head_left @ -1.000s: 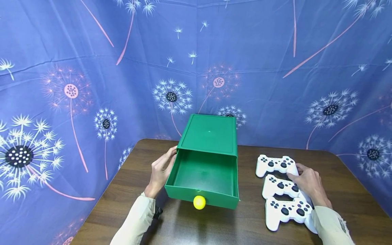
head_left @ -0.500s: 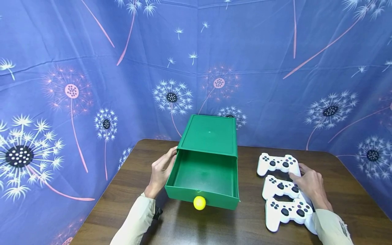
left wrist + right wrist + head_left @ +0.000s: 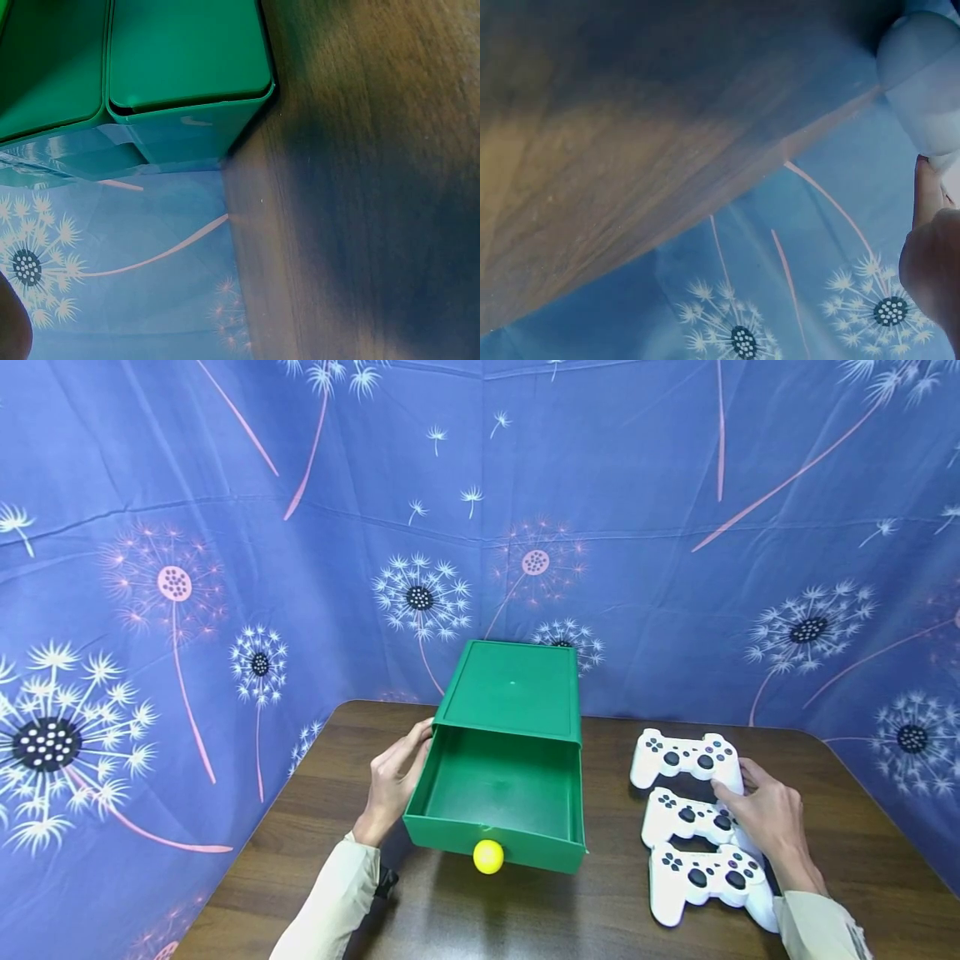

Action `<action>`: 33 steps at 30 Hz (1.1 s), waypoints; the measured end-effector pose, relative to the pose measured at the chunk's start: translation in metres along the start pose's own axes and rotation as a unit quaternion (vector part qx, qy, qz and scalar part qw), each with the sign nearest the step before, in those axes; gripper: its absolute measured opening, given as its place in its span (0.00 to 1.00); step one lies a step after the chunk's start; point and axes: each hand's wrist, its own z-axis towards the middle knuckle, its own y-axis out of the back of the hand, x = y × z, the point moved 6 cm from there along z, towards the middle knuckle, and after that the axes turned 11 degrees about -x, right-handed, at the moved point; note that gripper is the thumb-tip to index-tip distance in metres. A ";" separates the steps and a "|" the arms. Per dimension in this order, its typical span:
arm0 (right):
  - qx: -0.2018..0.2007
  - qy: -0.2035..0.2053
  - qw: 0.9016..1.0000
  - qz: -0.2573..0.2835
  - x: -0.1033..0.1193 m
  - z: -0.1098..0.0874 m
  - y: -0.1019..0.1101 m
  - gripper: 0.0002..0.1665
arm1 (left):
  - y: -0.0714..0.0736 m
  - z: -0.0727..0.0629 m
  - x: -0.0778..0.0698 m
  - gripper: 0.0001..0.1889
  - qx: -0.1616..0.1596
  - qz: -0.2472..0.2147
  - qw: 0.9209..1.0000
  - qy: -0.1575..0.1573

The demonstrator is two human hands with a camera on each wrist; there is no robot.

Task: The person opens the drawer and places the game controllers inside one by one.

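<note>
A green drawer box stands mid-table, its drawer pulled out, with a yellow ball-shaped knob on the front. My left hand rests against the box's left side, fingers extended along it by the casing's front edge. In the left wrist view the green box fills the upper left. At the right lie white game controllers in a column. My right hand pinches the right grip of the farthest controller, thumb in front and fingers behind. The right wrist view shows this controller's rounded grip at the fingertips.
Nearer on the brown wooden table lie a middle controller and a near controller, close together. A blue cloth with dandelion prints hangs behind and beside the table.
The farthest controller has shifted slightly up and to the right with my right hand, widening its gap to the middle one. My left hand and the drawer box stay put.
</note>
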 end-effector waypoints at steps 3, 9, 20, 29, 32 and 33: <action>-0.011 -0.007 1.000 0.012 0.003 -0.004 0.006 0.34 | 0.000 0.000 -0.001 0.19 0.001 -0.002 1.000 0.001; -0.025 -0.016 0.999 0.030 0.013 -0.011 0.016 0.33 | 0.000 0.001 -0.002 0.19 -0.001 -0.005 1.000 0.002; -0.075 0.019 0.993 0.085 0.041 -0.026 0.039 0.28 | 0.001 0.000 0.000 0.19 -0.001 -0.010 1.000 0.006; -0.104 0.040 0.988 0.104 0.066 -0.040 0.057 0.28 | 0.001 0.000 0.002 0.19 -0.004 -0.011 1.000 0.009; -0.118 0.051 0.985 0.112 0.075 -0.044 0.064 0.28 | 0.000 0.000 0.002 0.20 -0.004 -0.012 1.000 0.010; -0.119 0.053 0.984 0.117 0.078 -0.045 0.066 0.28 | 0.000 0.000 0.002 0.20 -0.004 -0.011 1.000 0.009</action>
